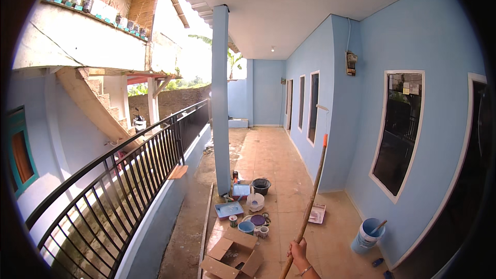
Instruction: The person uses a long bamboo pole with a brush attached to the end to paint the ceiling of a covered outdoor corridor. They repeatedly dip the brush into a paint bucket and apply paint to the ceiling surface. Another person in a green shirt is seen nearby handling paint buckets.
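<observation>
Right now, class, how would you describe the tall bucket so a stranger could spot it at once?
Find the large window in the blue wall at right, then drop to the floor below. The bucket stands there, right of the pole in the right hand. Unlike the low blue tub by the box, it is tall, with a stick jutting out.

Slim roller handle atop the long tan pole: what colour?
The slim roller handle is bright orange, best seen in head view.
</observation>
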Available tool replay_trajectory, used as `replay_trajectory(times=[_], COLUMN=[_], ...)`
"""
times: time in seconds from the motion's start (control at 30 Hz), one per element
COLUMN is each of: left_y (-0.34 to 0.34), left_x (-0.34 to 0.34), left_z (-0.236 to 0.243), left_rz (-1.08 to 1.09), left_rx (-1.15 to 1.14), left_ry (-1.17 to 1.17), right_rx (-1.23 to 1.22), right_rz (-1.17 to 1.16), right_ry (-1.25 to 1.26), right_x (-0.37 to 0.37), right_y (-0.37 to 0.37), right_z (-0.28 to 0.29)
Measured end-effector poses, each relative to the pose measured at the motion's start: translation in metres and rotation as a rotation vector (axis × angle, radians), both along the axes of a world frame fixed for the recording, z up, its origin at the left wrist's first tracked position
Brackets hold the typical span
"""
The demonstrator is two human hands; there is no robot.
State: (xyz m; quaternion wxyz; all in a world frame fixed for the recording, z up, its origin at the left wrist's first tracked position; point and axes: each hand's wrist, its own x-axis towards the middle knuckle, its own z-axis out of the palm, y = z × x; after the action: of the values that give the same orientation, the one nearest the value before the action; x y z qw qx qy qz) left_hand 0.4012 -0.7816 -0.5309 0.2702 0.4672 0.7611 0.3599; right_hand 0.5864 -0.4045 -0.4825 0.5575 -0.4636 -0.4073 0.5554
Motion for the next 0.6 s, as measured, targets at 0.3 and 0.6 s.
replay_trajectory(times=[0.3,0.6], left_y=[-0.152,-0.153], left_x=[-0.09,-0.094], left_z=[0.044,0.039], left_rz=[0.073,0.161], left_rx=[0.109,0.456], left_ry=[-0.02,-0.271], right_rx=[0.396,0.255], right_rz=[0.491,0.737], right_ry=[0.34,0.423], right_x=[-0.158,-0.249], right_y=[-0.15,-0.273], right_z=[0.274,0.273])
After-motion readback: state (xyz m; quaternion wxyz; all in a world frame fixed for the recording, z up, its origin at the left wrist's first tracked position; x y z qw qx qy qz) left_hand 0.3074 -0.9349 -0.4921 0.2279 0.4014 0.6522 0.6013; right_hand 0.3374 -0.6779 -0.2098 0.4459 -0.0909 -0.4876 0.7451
